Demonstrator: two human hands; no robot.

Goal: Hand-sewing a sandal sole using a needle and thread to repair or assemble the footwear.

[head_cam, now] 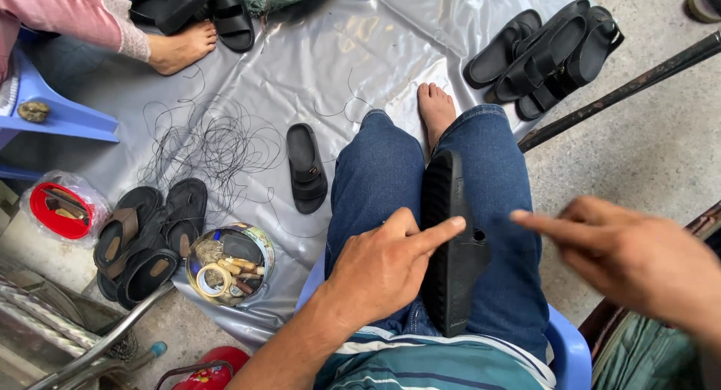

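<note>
A black sandal sole (449, 240) stands on edge between my knees, on my blue jeans (375, 176). My left hand (387, 266) rests against its left side, forefinger stretched across the sole toward a small hole. My right hand (631, 258) hovers to the right, blurred, forefinger pointing left at the sole without touching it. Neither hand grips anything. My bare foot (435, 108) rests on the grey plastic sheet (353, 52).
A lone black sandal (306, 167) and tangled black thread (210, 146) lie on the sheet. A round tin of tools (229, 264), sandal piles (146, 236) (544, 52), a red-lidded tub (60, 208), another person's foot (180, 48) and a dark rod (623, 89) surround me.
</note>
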